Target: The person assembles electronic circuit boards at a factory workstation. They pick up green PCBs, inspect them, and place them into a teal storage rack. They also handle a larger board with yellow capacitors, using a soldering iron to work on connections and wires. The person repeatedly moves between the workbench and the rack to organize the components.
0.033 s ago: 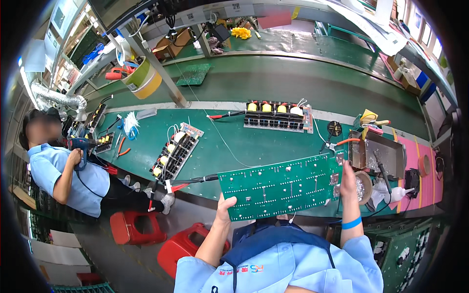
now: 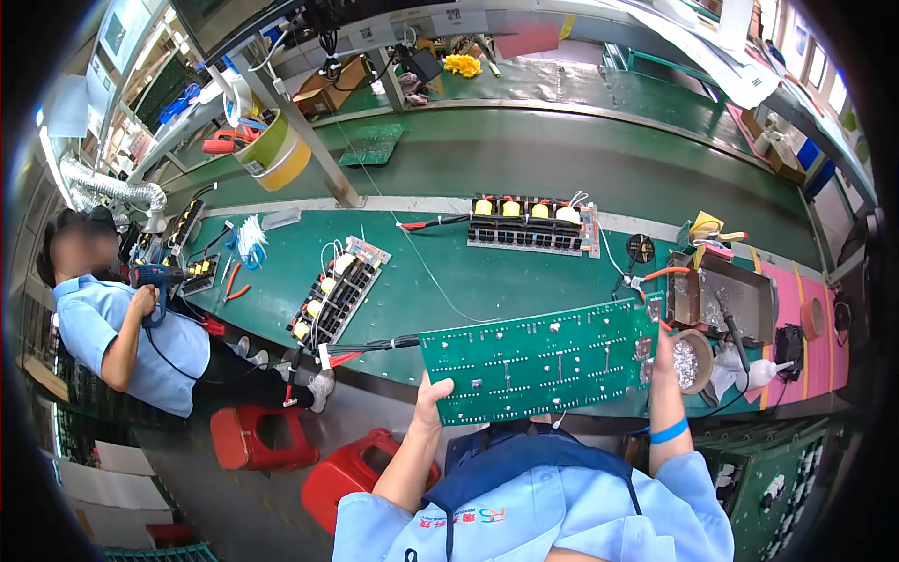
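A long green circuit board (image 2: 538, 361) is held between my two hands above the near edge of the bench, its soldered side facing up. My left hand (image 2: 432, 403) grips its left end, thumb on top and fingers hidden underneath. At the right end my right hand (image 2: 663, 361) holds the board's edge, with most of its fingers out of sight behind it. A bundle of black and red cables (image 2: 375, 347) with a white connector sticks out from the board's left end.
Two boards with yellow coils, one left (image 2: 339, 295) and one farther back (image 2: 534, 225), lie on the bench. Orange-handled cutters (image 2: 663, 273), a metal tray (image 2: 763, 304), a bowl (image 2: 707, 367) of clippings and a soldering iron (image 2: 734, 330) are right. A co-worker (image 2: 140, 328) holds a power drill; red stools (image 2: 262, 438) stand behind.
My right hand has shifted slightly down along the board's right end. The board has tilted a little and the bowl shows more. My left hand keeps its grip.
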The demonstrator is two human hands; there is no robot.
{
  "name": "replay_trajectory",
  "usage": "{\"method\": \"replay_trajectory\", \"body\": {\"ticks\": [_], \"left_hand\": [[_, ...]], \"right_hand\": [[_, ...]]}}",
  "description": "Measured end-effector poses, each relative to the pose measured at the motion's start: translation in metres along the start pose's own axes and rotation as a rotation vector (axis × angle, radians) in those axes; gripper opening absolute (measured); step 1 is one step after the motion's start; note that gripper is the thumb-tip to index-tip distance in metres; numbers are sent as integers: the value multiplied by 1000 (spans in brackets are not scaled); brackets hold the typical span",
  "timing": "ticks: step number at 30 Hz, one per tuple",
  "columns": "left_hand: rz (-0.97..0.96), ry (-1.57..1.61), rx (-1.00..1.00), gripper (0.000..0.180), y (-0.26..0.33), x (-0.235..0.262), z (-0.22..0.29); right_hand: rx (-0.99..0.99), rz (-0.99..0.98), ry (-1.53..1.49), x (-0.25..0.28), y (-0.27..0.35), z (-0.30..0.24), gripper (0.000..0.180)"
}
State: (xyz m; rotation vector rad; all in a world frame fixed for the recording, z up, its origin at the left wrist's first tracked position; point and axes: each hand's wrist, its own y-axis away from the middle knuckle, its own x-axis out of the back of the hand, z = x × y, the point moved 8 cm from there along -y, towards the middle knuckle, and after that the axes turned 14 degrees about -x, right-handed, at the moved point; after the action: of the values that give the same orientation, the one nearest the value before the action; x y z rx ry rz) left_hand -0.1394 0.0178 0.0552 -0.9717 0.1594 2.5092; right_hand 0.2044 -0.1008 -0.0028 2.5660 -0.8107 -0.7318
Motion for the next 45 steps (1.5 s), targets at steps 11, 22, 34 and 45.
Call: {"method": "replay_trajectory", "body": {"ticks": [11,22,34,45], "left_hand": [[-6,229,217,56,5,-15,-27],[47,311,333,50,5,-22,-31],[93,276,354,45,0,-27,-28],[74,248,375,42,-14,-27,-29]], "right_hand": [[-355,-578,-687,-141,65,61,42],[-326,-516,-735,-128,61,67,48],[-18,-684,-429,-112,58,46,49],[41,-716,-371,-108,54,46,50]]}}
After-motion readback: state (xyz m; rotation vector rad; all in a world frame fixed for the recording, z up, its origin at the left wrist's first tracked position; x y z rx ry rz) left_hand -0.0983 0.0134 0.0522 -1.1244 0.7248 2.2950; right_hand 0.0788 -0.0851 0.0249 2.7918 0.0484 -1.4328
